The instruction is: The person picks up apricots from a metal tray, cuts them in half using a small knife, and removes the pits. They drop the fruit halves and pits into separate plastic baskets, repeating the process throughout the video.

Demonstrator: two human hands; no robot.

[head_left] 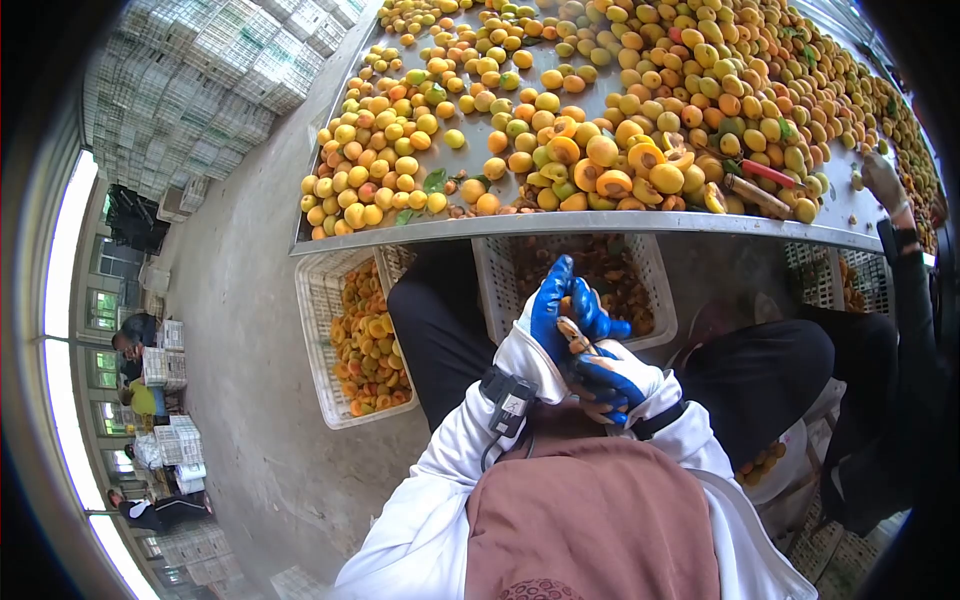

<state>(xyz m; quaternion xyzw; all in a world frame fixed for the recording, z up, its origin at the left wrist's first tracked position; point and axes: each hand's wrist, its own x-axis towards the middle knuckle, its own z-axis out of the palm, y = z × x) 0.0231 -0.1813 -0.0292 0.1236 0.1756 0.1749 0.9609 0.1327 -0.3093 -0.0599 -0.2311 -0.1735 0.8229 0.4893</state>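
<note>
My left hand, in a blue-coated glove, is held above my lap with its fingers bent round an apricot, of which only a small orange patch shows. Just below it is my right hand, in a white and blue glove, closed on a small knife with a tan handle. Its blade is mostly hidden between the hands. Beyond them, whole and halved apricots are heaped on the metal table. A red-handled tool and a wooden-handled one lie among the fruit.
Under the table edge, a white crate holds apricot pieces, and another crate between my knees holds brownish scraps. A co-worker's hand reaches over the table at right. Stacked crates stand at upper left.
</note>
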